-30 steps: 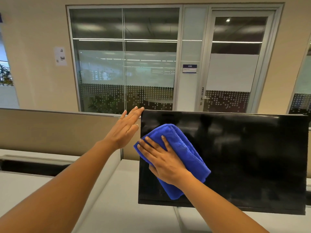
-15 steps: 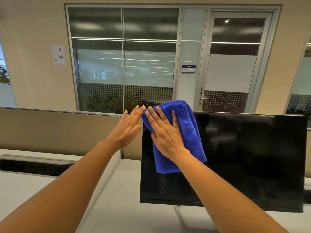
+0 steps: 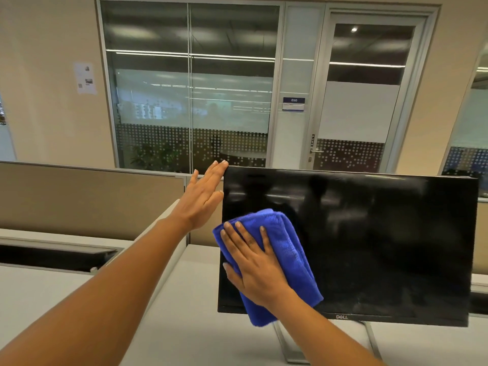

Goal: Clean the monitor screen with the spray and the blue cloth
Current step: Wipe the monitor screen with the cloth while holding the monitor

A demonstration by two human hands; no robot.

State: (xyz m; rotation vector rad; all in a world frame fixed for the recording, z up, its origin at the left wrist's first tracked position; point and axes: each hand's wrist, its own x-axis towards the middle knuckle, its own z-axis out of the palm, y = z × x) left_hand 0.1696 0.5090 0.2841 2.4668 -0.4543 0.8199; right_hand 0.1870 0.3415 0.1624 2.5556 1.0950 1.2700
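The folded blue microfibre cloth (image 3: 287, 249) lies against the lower left of the black flat monitor screen (image 3: 383, 247), pinned under the right hand (image 3: 253, 265), fingers spread flat. The left hand (image 3: 202, 199), open and empty, braces the monitor's upper left edge above the pale grey desk (image 3: 184, 326).

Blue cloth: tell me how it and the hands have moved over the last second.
The right hand swept the blue cloth up to the monitor's top-left corner, then back down; it now presses the cloth flat on the lower left of the screen, the cloth's end hanging past the bottom bezel. The left hand stayed open, braced against the monitor's upper-left edge. The monitor did not visibly shift.
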